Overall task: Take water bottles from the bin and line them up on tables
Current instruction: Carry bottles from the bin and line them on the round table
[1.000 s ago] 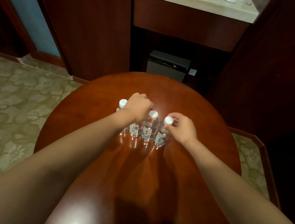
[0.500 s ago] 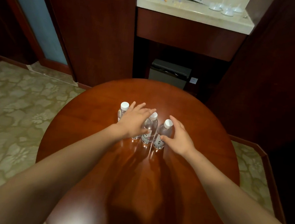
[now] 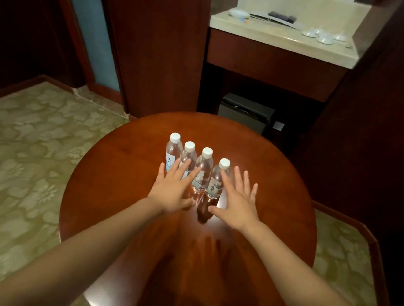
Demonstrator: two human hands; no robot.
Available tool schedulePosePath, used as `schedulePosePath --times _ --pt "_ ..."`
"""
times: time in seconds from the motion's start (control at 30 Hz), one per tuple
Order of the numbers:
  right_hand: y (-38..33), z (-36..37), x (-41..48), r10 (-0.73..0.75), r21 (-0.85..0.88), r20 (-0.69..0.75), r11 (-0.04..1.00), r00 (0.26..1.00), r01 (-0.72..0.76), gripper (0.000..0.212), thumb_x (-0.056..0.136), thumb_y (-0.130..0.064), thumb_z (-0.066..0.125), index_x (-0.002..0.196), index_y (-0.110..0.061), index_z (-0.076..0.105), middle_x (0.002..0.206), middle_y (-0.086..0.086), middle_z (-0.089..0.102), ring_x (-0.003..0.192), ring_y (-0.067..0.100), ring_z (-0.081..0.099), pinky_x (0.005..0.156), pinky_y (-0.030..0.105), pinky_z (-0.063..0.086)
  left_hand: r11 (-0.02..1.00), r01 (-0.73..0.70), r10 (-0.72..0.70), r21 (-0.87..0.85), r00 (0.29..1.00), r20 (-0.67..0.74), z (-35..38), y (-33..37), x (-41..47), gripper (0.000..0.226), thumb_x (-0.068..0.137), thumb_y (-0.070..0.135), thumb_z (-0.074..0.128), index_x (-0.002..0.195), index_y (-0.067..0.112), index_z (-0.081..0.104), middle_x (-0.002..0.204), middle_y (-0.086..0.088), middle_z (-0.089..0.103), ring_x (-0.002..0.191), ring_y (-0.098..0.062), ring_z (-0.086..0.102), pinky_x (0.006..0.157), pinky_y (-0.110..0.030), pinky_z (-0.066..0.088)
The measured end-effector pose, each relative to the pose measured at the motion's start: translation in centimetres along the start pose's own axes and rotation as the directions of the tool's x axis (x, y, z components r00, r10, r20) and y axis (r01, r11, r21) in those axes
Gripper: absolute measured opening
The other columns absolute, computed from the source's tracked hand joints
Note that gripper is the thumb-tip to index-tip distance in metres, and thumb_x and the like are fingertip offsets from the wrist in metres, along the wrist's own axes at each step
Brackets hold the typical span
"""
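Several clear water bottles with white caps stand upright in a slanted row on the round wooden table (image 3: 266, 183): the leftmost bottle (image 3: 173, 148), two middle ones (image 3: 188, 153) (image 3: 205, 163), and the rightmost bottle (image 3: 218, 178). My left hand (image 3: 172, 190) hovers flat with fingers spread just in front of the left bottles, covering their lower parts. My right hand (image 3: 237, 200) is spread open beside and in front of the rightmost bottle. Neither hand holds anything. No bin is in view.
Behind the table stands a dark wooden cabinet with a pale stone counter (image 3: 279, 37) carrying small glass dishes and a tray. A grey box (image 3: 246, 112) sits in the recess below. Patterned green carpet (image 3: 24, 161) surrounds the table; wood panelling rises on the right.
Both hands let go of the bottle caps, opened flat and drew back toward me. All bottles now stand uncovered in the row. The view has tilted upward.
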State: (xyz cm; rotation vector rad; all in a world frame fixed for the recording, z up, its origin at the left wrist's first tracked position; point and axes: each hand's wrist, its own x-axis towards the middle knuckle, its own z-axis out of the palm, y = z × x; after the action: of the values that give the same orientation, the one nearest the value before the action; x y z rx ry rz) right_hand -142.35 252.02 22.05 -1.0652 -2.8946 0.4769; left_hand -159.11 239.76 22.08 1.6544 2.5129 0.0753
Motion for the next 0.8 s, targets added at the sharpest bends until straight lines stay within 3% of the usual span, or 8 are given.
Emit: schedulePosePath --times 0.23,0.43,0.57,0.8 --pt "0.1 -0.8 -2.5 -0.15 -0.095 0.169 0.981 0.974 0.167 0.112 0.077 -0.062 0.069 0.157 -0.039 -0.006 0.161 0.005 -0.03 0.142 0.032 -0.038 0.112 0.06 -0.022 0.961 0.276 -0.274 -0.023 0.96 0.055 1.0 3.4 -6.6 0.093 0.086 0.071 0.045 0.152 0.04 -0.011 0.162 -0.001 -0.021 0.148 -0.028 -0.022 0.117 -0.06 -0.008" --pt "-2.5 0.7 -4.5 -0.351 -0.086 0.271 0.919 0.896 0.385 0.114 0.077 -0.061 0.07 0.157 -0.037 -0.007 0.162 0.006 -0.03 0.143 0.034 -0.037 0.11 0.058 -0.023 0.874 0.485 -0.482 -0.042 0.874 0.064 2.3 3.7 -14.2 0.097 0.083 0.076 0.043 0.152 0.04 -0.015 0.162 -0.002 -0.023 0.148 -0.029 -0.021 0.116 -0.062 -0.003" --pt "-6.3 2.1 -6.2 -0.469 -0.087 0.343 0.847 0.814 0.525 0.114 0.077 -0.06 0.071 0.157 -0.037 -0.007 0.162 0.007 -0.028 0.144 0.034 -0.035 0.115 0.061 -0.019 0.763 0.642 -0.638 -0.078 0.766 0.077 2.8 3.6 -20.1 0.098 0.082 0.076 0.044 0.151 0.041 -0.016 0.161 0.0 -0.024 0.148 -0.028 -0.02 0.116 -0.063 -0.002" --pt "-16.3 4.4 -9.5 -0.651 -0.057 0.427 0.674 0.628 0.737 0.119 0.074 -0.06 0.074 0.157 -0.036 -0.007 0.163 0.009 -0.026 0.144 0.036 -0.034 0.113 0.062 -0.019 0.503 0.855 -0.854 -0.123 0.514 0.082 2.4 1.9 -31.1 0.098 0.082 0.078 0.042 0.151 0.041 -0.018 0.161 0.0 -0.024 0.149 -0.027 -0.021 0.117 -0.063 -0.002"
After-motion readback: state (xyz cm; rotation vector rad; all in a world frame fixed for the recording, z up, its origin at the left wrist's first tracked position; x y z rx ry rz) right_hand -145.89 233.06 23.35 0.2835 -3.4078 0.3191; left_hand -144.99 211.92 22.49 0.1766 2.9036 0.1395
